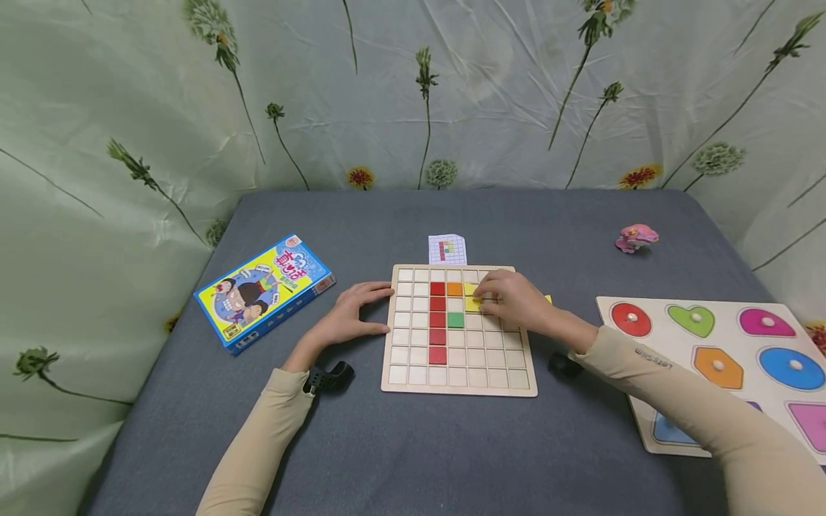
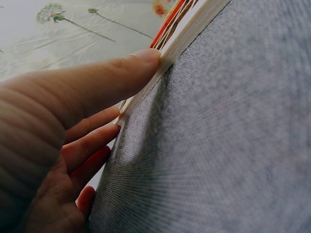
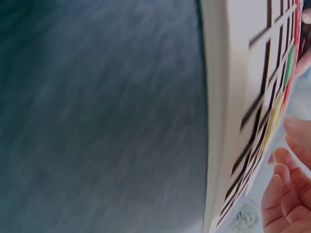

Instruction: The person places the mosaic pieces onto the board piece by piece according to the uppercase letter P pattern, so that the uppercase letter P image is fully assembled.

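A wooden grid board [image 1: 524, 383] lies on the table with coloured square tiles in some cells. Red tiles [image 1: 437, 337] form a column, with an orange tile [image 1: 454, 289] beside its top and a green tile [image 1: 455, 320] lower down. My right hand [image 1: 519, 301] is over the board's upper right, fingertips right at the yellow tiles [image 1: 472, 304]; its thumb and fingers stand apart in the right wrist view. My left hand [image 1: 345, 315] touches the board's left edge with thumb and extended fingertips. The right hand hides several cells.
A small pattern card [image 1: 455, 251] lies behind the board. To the left is a blue and yellow box [image 1: 264, 290]. A shape puzzle board [image 1: 652, 358] lies to the right, partly under the right sleeve. A pink toy figure [image 1: 635, 238] stands at the back right.
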`<state>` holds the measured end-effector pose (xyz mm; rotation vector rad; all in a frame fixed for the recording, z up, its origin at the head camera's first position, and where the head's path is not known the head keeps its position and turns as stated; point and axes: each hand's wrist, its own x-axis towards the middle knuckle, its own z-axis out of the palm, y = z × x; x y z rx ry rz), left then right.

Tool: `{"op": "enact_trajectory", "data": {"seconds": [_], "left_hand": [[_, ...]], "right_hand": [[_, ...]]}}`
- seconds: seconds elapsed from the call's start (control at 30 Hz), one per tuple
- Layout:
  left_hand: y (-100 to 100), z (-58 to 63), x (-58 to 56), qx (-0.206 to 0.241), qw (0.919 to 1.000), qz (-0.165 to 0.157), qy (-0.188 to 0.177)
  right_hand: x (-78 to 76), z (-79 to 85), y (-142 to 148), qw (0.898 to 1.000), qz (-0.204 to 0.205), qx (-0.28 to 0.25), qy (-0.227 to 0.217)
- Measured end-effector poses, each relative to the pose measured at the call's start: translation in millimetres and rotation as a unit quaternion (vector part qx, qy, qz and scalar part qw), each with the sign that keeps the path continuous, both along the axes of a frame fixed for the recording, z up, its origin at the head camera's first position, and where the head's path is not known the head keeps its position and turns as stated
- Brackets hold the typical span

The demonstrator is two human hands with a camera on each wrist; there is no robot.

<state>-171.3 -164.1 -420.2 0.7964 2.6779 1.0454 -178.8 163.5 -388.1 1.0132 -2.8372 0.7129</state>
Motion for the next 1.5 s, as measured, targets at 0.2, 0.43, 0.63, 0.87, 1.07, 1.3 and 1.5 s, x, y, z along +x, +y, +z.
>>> {"op": "enact_trajectory", "data": {"seconds": [0.2,0.43,0.63,0.87,1.07,1.3,1.5], "left_hand": [[1,0.1,-0.2,0.004,1.0000,-0.001,-0.002],[0,-0.7,-0.6,0.002,1.0000,0.000,-0.002],[0,-0.7,-0.9,0.002,1.0000,-0.002,-0.002],[1,-0.5,-0.8,0.003,1.0000,-0.003,-0.006],[2,-0.4,-0.9,0.005,0.9999,-0.003,-0.008],[2,1.6,-0.6,0.003,1.0000,-0.001,-0.006],[2,1.4,0.6,0.001,1.0000,0.000,-0.005]], "right_hand": [[1.7,5.5,21,1.000,-0.023,-0.013,-0.013],[1.0,5.8,42,0.999,-0.048,-0.001,0.003],[2.3,5.3,55,0.998,-0.062,-0.004,0.020],[4.5,4.4,67,0.997,-0.069,0.017,0.012],[4.4,3.7,78,0.997,-0.064,0.039,-0.007],[3.8,5.8,87,0.997,-0.034,0.072,-0.019],[5.6,3.9,90,0.995,-0.034,0.086,-0.029]]}}
